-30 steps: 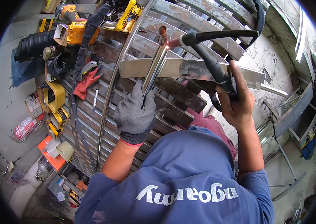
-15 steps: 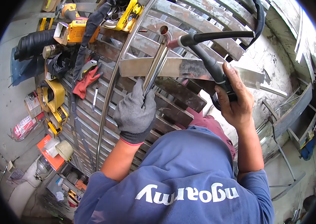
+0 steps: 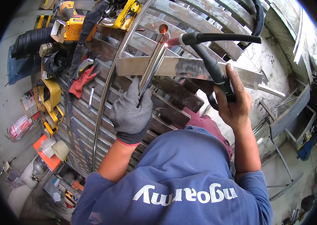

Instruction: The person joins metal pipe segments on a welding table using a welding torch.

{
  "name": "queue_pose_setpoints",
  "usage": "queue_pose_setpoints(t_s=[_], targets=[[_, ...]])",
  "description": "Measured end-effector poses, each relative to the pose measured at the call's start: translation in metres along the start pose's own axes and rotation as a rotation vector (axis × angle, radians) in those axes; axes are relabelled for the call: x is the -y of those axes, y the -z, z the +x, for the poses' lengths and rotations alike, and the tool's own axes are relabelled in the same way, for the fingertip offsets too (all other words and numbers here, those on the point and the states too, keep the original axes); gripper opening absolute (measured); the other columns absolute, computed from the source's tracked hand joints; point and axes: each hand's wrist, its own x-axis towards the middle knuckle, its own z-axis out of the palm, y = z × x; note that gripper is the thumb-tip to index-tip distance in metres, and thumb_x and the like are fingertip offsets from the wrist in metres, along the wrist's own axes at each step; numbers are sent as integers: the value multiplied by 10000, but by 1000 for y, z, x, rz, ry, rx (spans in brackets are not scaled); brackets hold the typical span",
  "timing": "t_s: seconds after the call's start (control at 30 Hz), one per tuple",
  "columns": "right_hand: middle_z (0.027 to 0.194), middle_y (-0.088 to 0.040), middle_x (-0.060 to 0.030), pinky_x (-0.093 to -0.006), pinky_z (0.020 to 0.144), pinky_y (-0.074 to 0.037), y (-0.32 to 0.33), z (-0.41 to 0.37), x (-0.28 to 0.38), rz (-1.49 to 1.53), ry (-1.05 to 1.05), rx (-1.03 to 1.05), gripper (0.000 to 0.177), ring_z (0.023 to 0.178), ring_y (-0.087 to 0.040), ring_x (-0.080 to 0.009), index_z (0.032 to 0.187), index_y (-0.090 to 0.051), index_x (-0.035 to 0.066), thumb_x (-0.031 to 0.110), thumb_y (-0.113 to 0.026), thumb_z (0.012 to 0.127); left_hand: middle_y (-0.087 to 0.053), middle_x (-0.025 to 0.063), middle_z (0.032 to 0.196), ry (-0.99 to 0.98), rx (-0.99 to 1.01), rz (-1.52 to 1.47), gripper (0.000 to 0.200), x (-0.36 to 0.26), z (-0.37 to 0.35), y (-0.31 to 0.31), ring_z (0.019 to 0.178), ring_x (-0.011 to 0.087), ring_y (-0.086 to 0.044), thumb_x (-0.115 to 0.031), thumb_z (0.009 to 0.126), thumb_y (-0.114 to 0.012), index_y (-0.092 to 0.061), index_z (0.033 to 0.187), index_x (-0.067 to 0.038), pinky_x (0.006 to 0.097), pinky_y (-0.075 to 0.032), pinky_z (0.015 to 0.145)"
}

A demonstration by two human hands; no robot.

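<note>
My left hand (image 3: 132, 112), in a grey glove, is closed around the lower end of a shiny metal tube (image 3: 153, 67). The tube slants up to a short round ring (image 3: 163, 28) at its far end. My bare right hand (image 3: 235, 95) grips the handle of a TIG welding torch (image 3: 209, 60). The torch's reddish nozzle points at the joint of tube and ring, where a small bright glow shows. A flat metal bar (image 3: 136, 66) lies crosswise under the tube and the torch.
A slatted metal bench (image 3: 173, 90) lies beneath. A long curved tube (image 3: 109, 86) runs along it at left. Further left are a red glove (image 3: 79, 84), a marker (image 3: 91, 98), a yellow power tool (image 3: 76, 28) and a yellow box (image 3: 126, 17). Metal frames (image 3: 291, 112) stand at right.
A bright glow has appeared at the torch tip, and the ring now reflects orange. The whole view has shifted slightly; both hands keep their holds.
</note>
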Motion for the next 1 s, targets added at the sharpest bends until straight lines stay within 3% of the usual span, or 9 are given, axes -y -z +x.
queue_pose_setpoints(t_s=[0.2,0.4,0.5,0.6,0.63,0.7,0.8,0.87,1.0], targets=[[1330,-715,-260,-488,1062,-548,0,5,5,-31,41,16,606,1282,-670,-492,1520,-563,-13,11,-772,952,-754,131,877,33,64,37,473,-3,1,5,782,350,-735,-273,907,-819,-715,1328,-85,474,-566,706],[1306,-725,-245,-540,1121,-514,-1,10,7,-46,76,14,592,1109,-743,-428,1509,-566,-5,12,-764,952,-744,126,851,-2,46,51,485,-1,1,4,757,344,-726,-269,902,-823,-709,1334,-81,469,-564,703],[1383,-703,-270,-444,1069,-557,2,6,5,-82,24,57,546,1289,-699,-412,1473,-604,-45,88,-785,975,-735,117,839,-23,27,71,480,1,-1,1,746,334,-721,-269,899,-825,-714,1326,-80,468,-562,698],[1260,-739,-230,-579,1139,-501,-1,11,7,-54,83,37,596,963,-759,-362,1503,-578,13,-10,-765,937,-770,136,891,36,44,33,400,-4,3,5,759,355,-741,-193,888,-839,-762,1270,-103,452,-578,689],[1256,-740,-229,-579,1140,-501,-1,10,7,-69,76,46,604,958,-759,-359,1504,-578,16,-19,-766,931,-766,139,885,96,168,90,395,-2,1,6,764,354,-741,-192,888,-838,-764,1266,-104,450,-578,692],[1251,-741,-236,-573,1137,-505,-1,7,5,-94,66,63,625,990,-761,-372,1507,-574,11,-42,-772,916,-769,140,890,84,215,143,415,-2,2,8,764,349,-743,-186,886,-842,-758,1282,-92,449,-578,696],[1251,-735,-265,-557,1125,-516,-5,1,5,-53,14,-11,639,1092,-750,-423,1510,-562,-18,-52,-778,910,-772,139,896,-6,13,1,432,-1,2,4,757,343,-742,-177,881,-847,-757,1293,-84,447,-576,692],[1253,-725,-299,-540,1113,-526,-6,-2,4,-27,-16,-46,629,1208,-709,-484,1505,-547,-60,-45,-775,919,-751,113,874,-33,4,35,474,1,1,3,746,332,-724,-214,883,-849,-729,1323,-82,451,-568,695],[1229,-733,-283,-563,1128,-512,-6,5,4,-53,99,-20,622,1063,-749,-420,1498,-550,-65,-42,-774,918,-725,93,853,-61,-13,98,493,2,-2,1,745,328,-709,-260,894,-841,-708,1336,-87,459,-562,711]])
